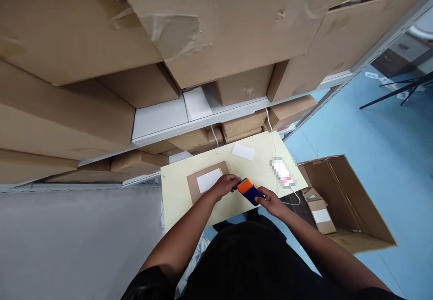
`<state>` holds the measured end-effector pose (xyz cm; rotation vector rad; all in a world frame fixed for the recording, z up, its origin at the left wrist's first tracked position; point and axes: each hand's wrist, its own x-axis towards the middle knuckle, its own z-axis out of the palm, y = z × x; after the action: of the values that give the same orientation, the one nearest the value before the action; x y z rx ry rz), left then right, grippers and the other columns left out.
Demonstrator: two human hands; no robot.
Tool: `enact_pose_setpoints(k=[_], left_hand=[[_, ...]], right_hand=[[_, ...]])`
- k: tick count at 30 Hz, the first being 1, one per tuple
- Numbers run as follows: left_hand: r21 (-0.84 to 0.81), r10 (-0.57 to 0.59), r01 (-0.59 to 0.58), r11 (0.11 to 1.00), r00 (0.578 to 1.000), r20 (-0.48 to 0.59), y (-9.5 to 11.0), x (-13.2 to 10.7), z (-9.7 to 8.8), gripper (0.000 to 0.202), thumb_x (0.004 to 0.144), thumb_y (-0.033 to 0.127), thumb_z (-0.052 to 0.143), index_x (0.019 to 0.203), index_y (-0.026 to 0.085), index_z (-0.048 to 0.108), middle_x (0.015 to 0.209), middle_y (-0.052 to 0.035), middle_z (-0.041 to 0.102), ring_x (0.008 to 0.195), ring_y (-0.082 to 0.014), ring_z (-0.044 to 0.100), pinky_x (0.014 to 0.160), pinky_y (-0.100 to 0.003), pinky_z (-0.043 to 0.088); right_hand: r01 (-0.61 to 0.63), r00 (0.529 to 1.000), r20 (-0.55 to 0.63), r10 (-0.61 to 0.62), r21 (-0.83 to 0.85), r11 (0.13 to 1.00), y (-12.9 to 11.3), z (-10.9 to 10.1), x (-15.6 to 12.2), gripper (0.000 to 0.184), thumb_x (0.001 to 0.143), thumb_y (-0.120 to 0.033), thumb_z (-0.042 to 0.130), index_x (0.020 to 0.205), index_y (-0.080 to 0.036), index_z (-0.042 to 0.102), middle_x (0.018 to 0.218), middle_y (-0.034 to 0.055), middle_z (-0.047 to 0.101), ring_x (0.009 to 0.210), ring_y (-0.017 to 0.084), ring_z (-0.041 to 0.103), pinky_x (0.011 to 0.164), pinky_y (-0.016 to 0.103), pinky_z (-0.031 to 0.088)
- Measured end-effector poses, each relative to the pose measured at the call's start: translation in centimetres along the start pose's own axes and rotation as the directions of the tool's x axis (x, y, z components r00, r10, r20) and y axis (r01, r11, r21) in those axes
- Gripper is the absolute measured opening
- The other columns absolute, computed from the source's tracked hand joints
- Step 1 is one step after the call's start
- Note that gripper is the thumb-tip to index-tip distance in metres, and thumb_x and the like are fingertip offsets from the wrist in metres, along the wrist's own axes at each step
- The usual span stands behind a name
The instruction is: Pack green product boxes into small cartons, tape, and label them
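Observation:
A small flat box (251,192), orange at one end and dark blue at the other, is held above the near part of the pale table (216,216). My right hand (270,202) grips its dark blue end at the right, with the thumb on top. At the orange end, the fingers of my left hand (226,186) are pinched together at the corner; their tips are partly hidden. Under my left wrist lies a brown cardboard piece (194,183) with a white label (207,181). A white paper slip (243,151) rests farther back on the table.
A blurred-out phone-like object (283,172) with a white cable lies at the table's right. An open carton (361,210) holding a smaller labelled box (320,214) stands on the blue floor. Shelves (162,119) with large cardboard boxes (230,25) rise beyond the table.

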<state>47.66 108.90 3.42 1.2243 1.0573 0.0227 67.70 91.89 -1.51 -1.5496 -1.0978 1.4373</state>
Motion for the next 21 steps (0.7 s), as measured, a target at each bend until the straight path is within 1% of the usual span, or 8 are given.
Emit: enact_pose_setpoints(k=[4,6,10,13,15,18,19,21], left_hand=[[-0.085,-0.035,0.039,0.996,0.998,0.046,-0.2,-0.7,1.2,0.030,0.078,0.046,0.069,0.079,0.017,0.067,0.066,0.0007,0.062,0.058,-0.0114,0.052,0.060,-0.026,0.042],[-0.053,-0.045,0.045,0.998,0.999,-0.006,-0.3,-0.8,1.8,0.028,0.081,0.045,0.065,0.079,0.017,0.067,0.065,0.0010,0.061,0.058,-0.0123,0.053,0.059,-0.026,0.041],[0.318,0.099,-0.030,0.947,0.974,-0.202,0.4,0.3,1.7,0.035,0.090,0.045,0.052,0.070,0.019,0.066,0.064,-0.0008,0.063,0.063,-0.0161,0.057,0.061,-0.028,0.040],[0.622,0.225,-0.055,0.781,0.954,-0.199,2.1,2.3,0.5,0.038,0.094,0.042,0.050,0.071,0.019,0.069,0.073,-0.0046,0.070,0.073,-0.0191,0.062,0.066,-0.030,0.041],[0.792,0.253,-0.024,0.611,0.953,-0.166,3.3,4.2,-0.5,0.039,0.098,0.040,0.045,0.081,0.018,0.074,0.086,-0.0091,0.075,0.081,-0.0215,0.064,0.072,-0.032,0.043],[0.961,0.171,-0.001,0.275,0.984,-0.048,4.2,7.2,-1.6,0.034,0.097,0.033,0.047,0.093,0.016,0.077,0.105,-0.0166,0.074,0.101,-0.0271,0.062,0.087,-0.037,0.043],[0.978,0.130,-0.010,0.208,0.991,-0.017,4.3,8.0,-1.7,0.028,0.093,0.029,0.053,0.092,0.015,0.077,0.105,-0.0183,0.074,0.107,-0.0289,0.060,0.092,-0.039,0.042],[0.988,0.069,-0.029,0.149,0.997,0.019,3.9,9.3,-1.6,0.015,0.082,0.021,0.064,0.085,0.014,0.077,0.101,-0.0191,0.073,0.114,-0.0315,0.055,0.101,-0.043,0.037]], right_hand=[[-0.034,0.998,-0.057,0.035,0.011,0.999,-0.3,0.0,-0.1,0.027,0.086,-0.048,0.064,0.084,-0.022,0.059,0.075,-0.0027,0.057,0.072,0.017,0.054,0.065,0.027,0.040],[-0.083,0.990,-0.115,0.080,-0.020,0.996,-0.5,0.2,0.1,0.038,0.086,-0.057,0.064,0.076,-0.022,0.055,0.067,-0.0035,0.052,0.065,0.015,0.049,0.060,0.026,0.035],[-0.215,0.949,-0.240,0.204,-0.020,0.976,-0.8,1.2,1.4,0.053,0.083,-0.071,0.061,0.067,-0.021,0.055,0.057,-0.0035,0.048,0.056,0.014,0.044,0.054,0.026,0.031],[-0.284,0.906,-0.305,0.294,0.079,0.956,-0.4,1.9,2.0,0.057,0.082,-0.075,0.060,0.067,-0.020,0.059,0.056,-0.0016,0.053,0.054,0.014,0.047,0.053,0.027,0.033],[-0.356,0.866,-0.297,0.402,0.198,0.913,0.5,2.4,1.6,0.060,0.081,-0.077,0.059,0.067,-0.020,0.062,0.057,0.0006,0.058,0.055,0.016,0.052,0.053,0.028,0.037],[-0.473,0.796,-0.175,0.580,0.418,0.776,2.6,3.6,0.4,0.061,0.082,-0.078,0.059,0.075,-0.018,0.070,0.071,0.0073,0.072,0.065,0.022,0.065,0.062,0.033,0.049],[-0.494,0.778,-0.125,0.615,0.484,0.722,3.4,4.3,-0.1,0.061,0.083,-0.078,0.060,0.080,-0.018,0.072,0.080,0.0097,0.075,0.072,0.025,0.069,0.068,0.035,0.053],[-0.494,0.775,-0.029,0.631,0.593,0.636,4.8,5.9,-0.6,0.061,0.085,-0.076,0.059,0.092,-0.018,0.075,0.096,0.0126,0.078,0.086,0.028,0.074,0.081,0.040,0.058]])
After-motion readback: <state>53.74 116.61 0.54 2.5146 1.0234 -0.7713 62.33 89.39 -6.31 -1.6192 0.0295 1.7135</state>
